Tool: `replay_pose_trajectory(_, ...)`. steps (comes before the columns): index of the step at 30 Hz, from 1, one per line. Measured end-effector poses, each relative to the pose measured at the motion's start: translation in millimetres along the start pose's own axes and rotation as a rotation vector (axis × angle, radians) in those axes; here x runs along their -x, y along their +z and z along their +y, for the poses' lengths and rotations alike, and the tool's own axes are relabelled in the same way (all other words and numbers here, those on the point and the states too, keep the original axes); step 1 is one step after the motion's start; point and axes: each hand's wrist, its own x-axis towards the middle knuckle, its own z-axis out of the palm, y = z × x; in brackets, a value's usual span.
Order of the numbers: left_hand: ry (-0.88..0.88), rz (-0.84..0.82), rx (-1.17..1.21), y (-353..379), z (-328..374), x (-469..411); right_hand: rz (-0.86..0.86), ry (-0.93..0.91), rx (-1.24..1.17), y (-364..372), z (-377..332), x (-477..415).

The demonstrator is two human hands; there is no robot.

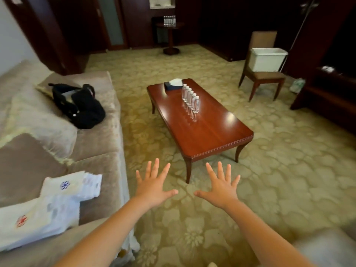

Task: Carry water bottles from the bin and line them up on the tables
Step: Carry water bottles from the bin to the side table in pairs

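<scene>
Water bottles (189, 99): one row stands upright and close-packed on the low worktop (202, 132) at centre frame, near a tissue box (173, 84). A second row (169, 20) stands on the round worktop (170, 25) at top centre. The bin (266, 59) sits on a chair (264, 76) at upper right; I cannot see its contents.

My left hand (152, 187) and right hand (221, 187) hover at lower centre, fingers (156, 166) spread wide, holding nothing.

Judgement: between carries, possibly near the end. Next move calls for reaching the bin and checking it for bottles. The low worktop lies between me and it, so I should skirt its near corner.

A sofa (100, 143) at left holds a black bag (79, 106) and folded white cloths (48, 212).
</scene>
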Motion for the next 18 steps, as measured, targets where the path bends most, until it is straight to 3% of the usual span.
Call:
replay_pose_trajectory(11,0.149,-0.059,-0.099,-29,165,-143,0.05,0.156,-0.042,-73,150,-85)
replay_pose_trajectory(18,0.322,-0.107,-0.207,-37,214,-223,0.077,0.337,-0.094,-81,196,-115)
